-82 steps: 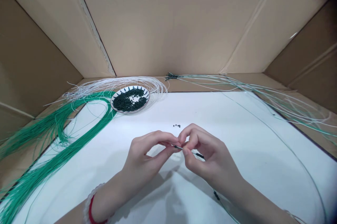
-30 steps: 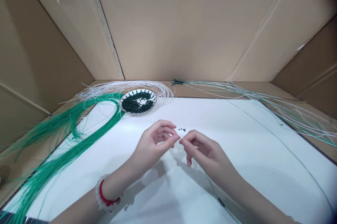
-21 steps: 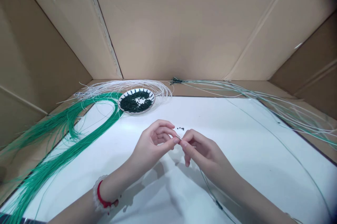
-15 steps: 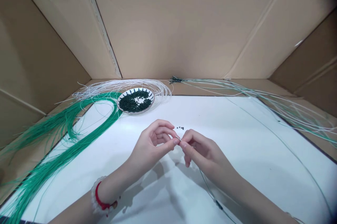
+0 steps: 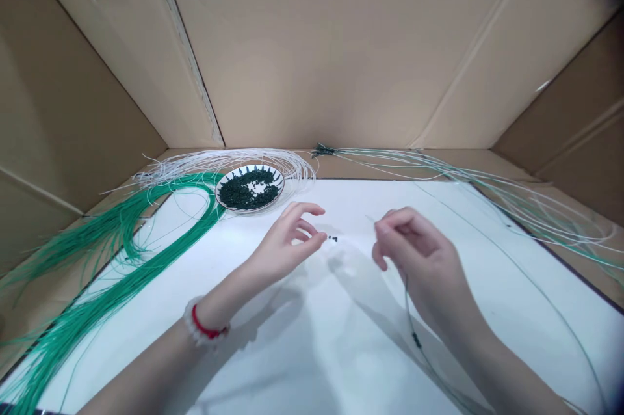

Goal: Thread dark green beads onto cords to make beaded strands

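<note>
My left hand (image 5: 292, 236) is over the white board with thumb and forefinger apart, nothing visible between them. Just beyond its thumb tip lie several tiny dark beads (image 5: 333, 239). To the right, my right hand (image 5: 419, 247) is closed in a pinch on a thin cord (image 5: 408, 304), whose pale end pokes out past the fingertips toward the left. Below that hand the cord hangs in pale and green strands, with a cluster of dark beads (image 5: 416, 340) on it. The fingers hide the part of the cord inside the grip.
A patterned dish (image 5: 281, 190) of dark green beads stands at the back left. Around it lie a white cord bundle (image 5: 195, 164) and a green cord bundle (image 5: 160, 265). Beaded cords (image 5: 468, 174) stretch along the back right. Cardboard walls (image 5: 322, 51) enclose the white board (image 5: 361, 197).
My hands have parted: the right one moved right and up with the cord, while the left stayed near the loose beads and spread its thumb and forefinger.
</note>
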Available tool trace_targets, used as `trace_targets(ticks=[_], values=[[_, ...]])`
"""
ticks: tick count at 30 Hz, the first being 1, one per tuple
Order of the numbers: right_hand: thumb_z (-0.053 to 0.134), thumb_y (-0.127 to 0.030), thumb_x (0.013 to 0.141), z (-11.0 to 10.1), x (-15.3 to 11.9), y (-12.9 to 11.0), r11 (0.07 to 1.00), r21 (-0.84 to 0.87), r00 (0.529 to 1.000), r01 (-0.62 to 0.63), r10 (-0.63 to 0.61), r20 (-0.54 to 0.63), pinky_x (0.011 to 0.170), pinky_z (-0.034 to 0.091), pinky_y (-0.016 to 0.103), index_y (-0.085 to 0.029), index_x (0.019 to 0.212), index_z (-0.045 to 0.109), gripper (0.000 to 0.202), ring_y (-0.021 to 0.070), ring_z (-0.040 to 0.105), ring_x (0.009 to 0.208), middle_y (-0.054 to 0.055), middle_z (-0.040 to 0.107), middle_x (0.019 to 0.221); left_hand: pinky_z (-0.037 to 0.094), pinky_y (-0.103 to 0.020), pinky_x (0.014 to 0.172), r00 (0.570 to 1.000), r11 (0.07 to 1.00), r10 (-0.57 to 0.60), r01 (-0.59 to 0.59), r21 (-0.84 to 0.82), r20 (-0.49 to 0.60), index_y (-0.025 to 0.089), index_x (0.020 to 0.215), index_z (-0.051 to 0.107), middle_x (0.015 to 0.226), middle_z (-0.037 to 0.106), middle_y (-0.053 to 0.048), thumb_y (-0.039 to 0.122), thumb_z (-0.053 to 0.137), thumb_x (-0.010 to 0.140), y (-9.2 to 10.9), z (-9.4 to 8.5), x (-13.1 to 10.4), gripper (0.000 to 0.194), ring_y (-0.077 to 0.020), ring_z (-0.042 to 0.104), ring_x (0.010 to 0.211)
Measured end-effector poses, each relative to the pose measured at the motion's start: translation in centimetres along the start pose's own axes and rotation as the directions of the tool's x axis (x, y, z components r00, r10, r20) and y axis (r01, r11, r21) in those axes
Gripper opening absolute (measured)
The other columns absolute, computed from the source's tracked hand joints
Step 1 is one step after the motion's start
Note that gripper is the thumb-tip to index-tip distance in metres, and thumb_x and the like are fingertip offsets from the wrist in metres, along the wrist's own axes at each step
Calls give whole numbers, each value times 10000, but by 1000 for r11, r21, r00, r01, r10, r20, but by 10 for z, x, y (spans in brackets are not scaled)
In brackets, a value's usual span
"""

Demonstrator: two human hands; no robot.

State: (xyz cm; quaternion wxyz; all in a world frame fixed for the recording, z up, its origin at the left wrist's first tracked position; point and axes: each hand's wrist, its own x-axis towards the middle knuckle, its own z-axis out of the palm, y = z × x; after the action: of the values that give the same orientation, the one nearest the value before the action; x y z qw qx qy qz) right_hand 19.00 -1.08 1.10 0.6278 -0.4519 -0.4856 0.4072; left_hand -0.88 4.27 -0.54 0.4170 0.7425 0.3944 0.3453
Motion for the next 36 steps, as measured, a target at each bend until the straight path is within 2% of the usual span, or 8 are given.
trace_targets(ticks=[3,6,9,12,18,26,36], values=[[683,-238,848,-15,16,1,1000,9,986,26,-24,-166,488,399,192,-219,723,582,162,61,493,485,-79,476,636,503,-391,842,997,985,24,-36,169,69,164,1017,706,1042,673,-102,190,701,817,-19,0,20,201,-246,639,918],[679,-214,802,-19,25,7,1000,13,970,15,-11,-242,477,385,195,-215,713,555,152,61,471,463,-90,452,601,488,-407,886,991,958,62,-91,272,116,152,1027,752,1022,688,-112,163,676,857,-32,8,28,187,-262,633,966],[680,-246,781,-15,25,11,1000,15,975,-15,18,-220,451,377,206,-207,693,543,168,60,474,429,-88,472,597,493,-403,909,983,932,104,-150,331,153,152,1019,759,1008,707,-97,130,648,895,-35,18,32,169,-246,638,990],[702,-281,782,-10,22,13,1000,4,984,-28,28,-176,441,365,209,-202,692,539,202,58,488,411,-89,484,597,524,-410,882,976,912,125,-184,366,180,152,995,739,956,721,-52,126,634,924,-35,23,36,129,-209,669,919],[717,-317,800,-9,19,17,999,-14,992,-38,36,-119,461,382,218,-198,705,536,237,51,498,416,-88,502,636,561,-392,818,963,890,139,-224,397,232,156,935,714,894,727,-24,258,619,967,-34,22,45,143,-184,690,834],[749,-353,796,-7,17,15,997,-21,995,-68,66,-73,478,380,237,-203,710,535,275,60,481,428,-86,503,634,560,-393,819,949,871,155,-263,414,275,148,900,702,890,719,-25,277,618,968,-33,22,48,168,-180,686,824],[699,-329,813,-6,16,12,994,-55,994,-95,92,-60,498,368,232,-200,717,523,239,54,478,426,-92,500,625,555,-402,843,949,879,188,-278,388,252,149,908,688,927,709,-31,247,609,971,-31,28,42,140,-189,679,877]])
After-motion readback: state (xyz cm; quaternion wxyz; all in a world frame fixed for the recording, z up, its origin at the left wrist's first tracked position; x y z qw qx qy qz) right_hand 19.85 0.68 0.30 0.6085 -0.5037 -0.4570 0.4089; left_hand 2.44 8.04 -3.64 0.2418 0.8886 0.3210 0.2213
